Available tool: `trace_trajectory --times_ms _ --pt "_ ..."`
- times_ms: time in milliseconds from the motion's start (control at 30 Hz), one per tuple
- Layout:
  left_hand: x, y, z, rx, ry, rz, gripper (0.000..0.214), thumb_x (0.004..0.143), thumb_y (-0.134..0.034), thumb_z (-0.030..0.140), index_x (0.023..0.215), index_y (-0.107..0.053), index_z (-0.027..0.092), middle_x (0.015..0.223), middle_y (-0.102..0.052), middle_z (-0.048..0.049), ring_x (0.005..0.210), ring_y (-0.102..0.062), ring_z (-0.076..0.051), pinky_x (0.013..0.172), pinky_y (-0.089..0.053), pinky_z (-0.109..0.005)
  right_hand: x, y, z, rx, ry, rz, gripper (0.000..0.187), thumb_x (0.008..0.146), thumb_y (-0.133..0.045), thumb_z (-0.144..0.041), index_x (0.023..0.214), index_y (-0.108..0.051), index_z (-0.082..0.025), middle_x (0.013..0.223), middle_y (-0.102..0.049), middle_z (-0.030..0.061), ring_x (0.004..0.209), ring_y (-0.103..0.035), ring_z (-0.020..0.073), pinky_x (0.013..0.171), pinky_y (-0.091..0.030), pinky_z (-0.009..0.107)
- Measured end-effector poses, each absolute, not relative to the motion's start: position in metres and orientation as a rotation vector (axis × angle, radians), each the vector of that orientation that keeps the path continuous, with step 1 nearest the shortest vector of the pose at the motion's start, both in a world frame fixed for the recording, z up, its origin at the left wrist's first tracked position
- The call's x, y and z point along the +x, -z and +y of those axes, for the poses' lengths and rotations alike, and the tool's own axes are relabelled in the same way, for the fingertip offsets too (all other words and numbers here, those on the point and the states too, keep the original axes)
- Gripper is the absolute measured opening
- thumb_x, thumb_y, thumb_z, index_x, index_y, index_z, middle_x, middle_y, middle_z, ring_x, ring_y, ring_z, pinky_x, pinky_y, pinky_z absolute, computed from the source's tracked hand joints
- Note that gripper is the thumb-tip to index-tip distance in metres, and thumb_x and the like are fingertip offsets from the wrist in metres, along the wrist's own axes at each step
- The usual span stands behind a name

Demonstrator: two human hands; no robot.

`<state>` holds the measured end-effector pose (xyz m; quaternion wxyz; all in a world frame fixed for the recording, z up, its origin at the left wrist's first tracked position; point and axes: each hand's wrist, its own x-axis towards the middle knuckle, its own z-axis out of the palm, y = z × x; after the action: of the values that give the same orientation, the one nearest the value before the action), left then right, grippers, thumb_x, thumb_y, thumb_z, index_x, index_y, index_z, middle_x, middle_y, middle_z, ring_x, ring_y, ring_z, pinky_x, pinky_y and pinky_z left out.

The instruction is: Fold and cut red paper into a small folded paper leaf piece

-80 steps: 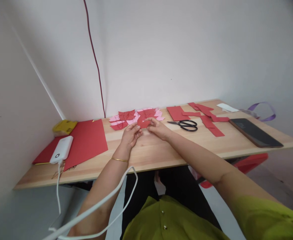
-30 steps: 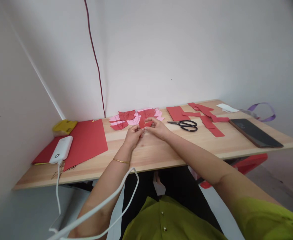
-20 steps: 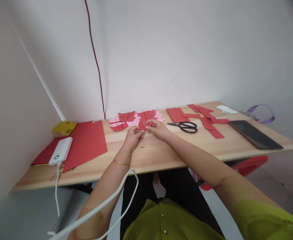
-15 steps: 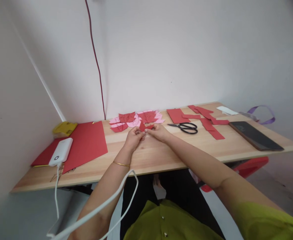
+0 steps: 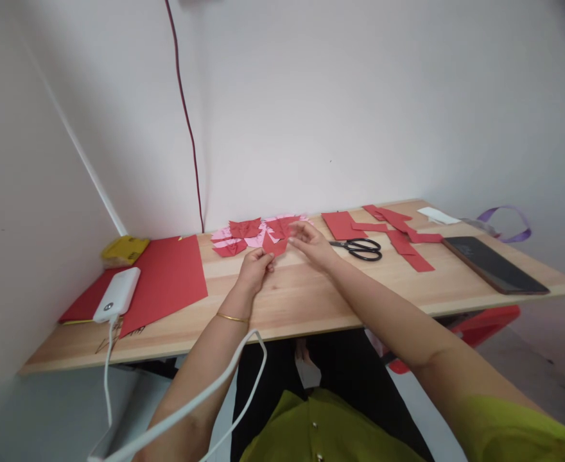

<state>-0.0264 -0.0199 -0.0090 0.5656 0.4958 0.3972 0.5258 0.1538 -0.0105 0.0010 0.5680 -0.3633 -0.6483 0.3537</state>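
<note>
My left hand point(image 5: 255, 271) pinches the lower left corner of a small red folded paper point(image 5: 275, 246) between thumb and fingers. The paper is held just above the table, with a pointed tip facing up. Close to its right edge, my right hand point(image 5: 311, 245) has its fingers apart and holds nothing; they are slightly blurred. Behind the paper lie pink and red folded paper pieces point(image 5: 244, 228), partly covered by the held paper and my right fingers. Black-handled scissors point(image 5: 362, 248) lie right of my right hand, their blade tips hidden behind it.
Large red paper sheets point(image 5: 171, 276) lie on the left of the wooden table point(image 5: 311, 301), with a white power bank point(image 5: 117, 294) and a yellow packet point(image 5: 124, 250). On the right are a red paper rectangle point(image 5: 339, 224), red paper strips point(image 5: 415, 256) and a dark phone point(image 5: 494, 263). A white cable point(image 5: 205, 393) crosses my left forearm.
My right hand has let go of the red paper and moved slightly up and right, its fingers spreading. The left hand keeps its pinch, and more of the paper shows.
</note>
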Motion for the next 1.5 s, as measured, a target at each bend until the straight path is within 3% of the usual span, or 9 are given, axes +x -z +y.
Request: trace_trajectory --times_ms 100,200,367,567,800,1100,1300,1500 --pt "-0.0284 0.0096 -0.0187 1.111 -1.212 0.891 0.021 0.060 -0.069 0.023 0.060 -0.050 0.016 0.051 -0.051 0.0045 0.043 -0.043 -0.006 0.047 -0.037 -0.022 0.1572 -0.0066 -0.0152 -0.757 -0.821 -1.792 0.038 0.073 -0.064 -0.024 0.110 -0.058 -0.022 0.114 -0.055 0.0066 0.097 -0.055 0.0163 0.083 -0.047 0.029" --pt "-0.0294 0.0110 -0.0185 1.114 -1.148 0.856 0.020 0.060 -0.070 0.024 0.063 -0.053 0.014 0.050 -0.052 0.0040 0.043 -0.044 -0.007 0.047 -0.038 -0.023 0.1560 -0.0060 -0.0167 -0.698 -0.735 -1.963 0.030 0.073 -0.058 -0.015 0.102 -0.063 -0.020 0.109 -0.059 0.0071 0.100 -0.056 0.0178 0.082 -0.046 0.030" --pt "-0.0291 0.0119 -0.0198 1.154 -1.033 0.873 0.021 0.060 -0.069 0.024 0.074 -0.062 0.011 0.054 -0.056 0.0021 0.043 -0.045 -0.006 0.047 -0.039 -0.023 0.1567 -0.0018 -0.0124 -0.689 -0.756 -2.053 0.013 0.078 -0.060 -0.025 0.088 -0.068 -0.020 0.091 -0.067 0.0046 0.088 -0.060 0.0178 0.084 -0.045 0.032" --pt "-0.0291 0.0123 -0.0190 1.190 -1.033 0.901 0.017 0.059 -0.067 0.022 0.070 -0.063 0.011 0.054 -0.056 0.0016 0.043 -0.046 -0.006 0.046 -0.039 -0.022 0.1617 -0.0027 -0.0101 -0.705 -0.865 -2.033 0.017 0.078 -0.063 -0.033 0.084 -0.070 -0.019 0.089 -0.069 0.0054 0.082 -0.062 0.0169 0.077 -0.047 0.030" --pt "-0.0278 0.0098 -0.0206 1.235 -1.007 0.919 0.019 0.057 -0.068 0.019 0.074 -0.065 0.011 0.059 -0.060 -0.0003 0.044 -0.048 -0.006 0.049 -0.042 -0.023 0.1641 -0.0047 -0.0116 -0.777 -0.923 -2.014 0.017 0.078 -0.063 -0.032 0.083 -0.069 -0.017 0.088 -0.069 0.0041 0.082 -0.062 0.0164 0.080 -0.047 0.030" --pt "-0.0259 0.0078 -0.0235 1.287 -0.986 0.940 0.020 0.057 -0.072 0.021 0.073 -0.067 0.010 0.062 -0.061 -0.0014 0.048 -0.051 -0.007 0.052 -0.046 -0.024 0.1574 -0.0025 -0.0142 -0.815 -1.012 -1.890 0.013 0.074 -0.063 -0.029 0.079 -0.061 -0.017 0.079 -0.065 0.0013 0.071 -0.059 0.0127 0.068 -0.046 0.026" --pt "-0.0244 0.0112 -0.0238 1.401 -1.030 0.990 0.018 0.060 -0.074 0.025 0.069 -0.065 0.012 0.052 -0.054 0.0030 0.045 -0.048 -0.007 0.049 -0.042 -0.021 0.1569 -0.0017 -0.0141 -0.856 -0.971 -1.876 0.013 0.072 -0.063 -0.029 0.078 -0.060 -0.017 0.077 -0.063 0.0008 0.071 -0.057 0.0128 0.066 -0.045 0.025" --pt "-0.0243 0.0148 -0.0207 1.330 -1.050 0.976 0.018 0.063 -0.073 0.026 0.066 -0.063 0.011 0.059 -0.061 -0.0013 0.045 -0.052 -0.008 0.052 -0.046 -0.024 0.1553 -0.0011 -0.0146 -0.872 -1.003 -1.805 0.014 0.071 -0.064 -0.028 0.078 -0.058 -0.017 0.077 -0.063 0.0003 0.070 -0.057 0.0124 0.068 -0.045 0.026"
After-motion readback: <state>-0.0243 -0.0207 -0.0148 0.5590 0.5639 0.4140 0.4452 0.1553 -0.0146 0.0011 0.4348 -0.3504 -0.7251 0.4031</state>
